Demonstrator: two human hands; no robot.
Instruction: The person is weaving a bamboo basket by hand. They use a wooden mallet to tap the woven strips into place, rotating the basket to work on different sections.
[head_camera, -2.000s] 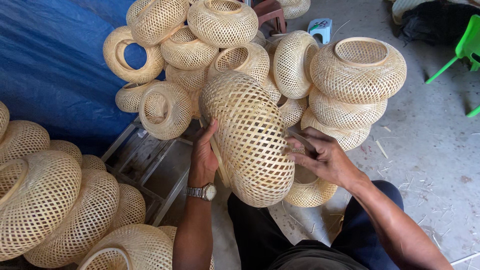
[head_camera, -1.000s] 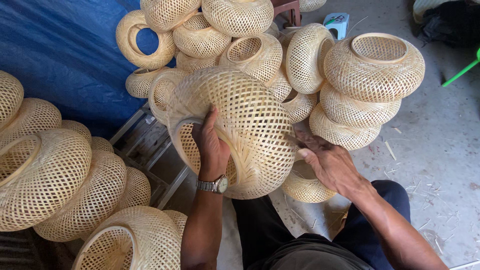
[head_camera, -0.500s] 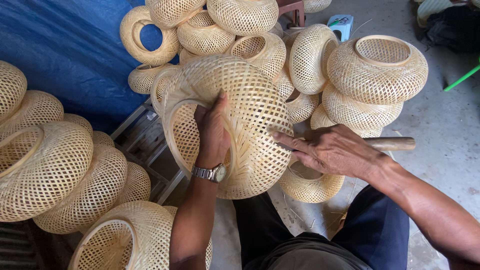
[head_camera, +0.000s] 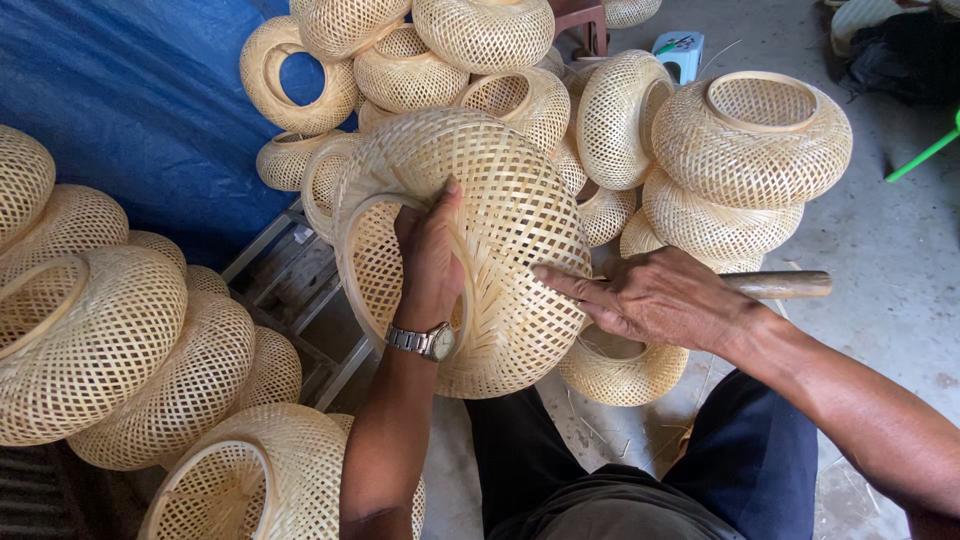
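L hand (head_camera: 430, 262) grips woven shade (head_camera: 500, 220); R hand (head_camera: 650, 298) presses.

Under you is a grey concrete floor (head_camera: 890, 260), bare towards its right edge. A stack of woven bamboo shades (head_camera: 750, 140) stands on it ahead of you to the right, and one more shade (head_camera: 620, 370) lies on it just by your knee. At the far edge you have a small blue stool (head_camera: 680, 50). Along the left edge a blue tarpaulin (head_camera: 130, 100) rises, with more shades (head_camera: 90, 340) heaped against it.
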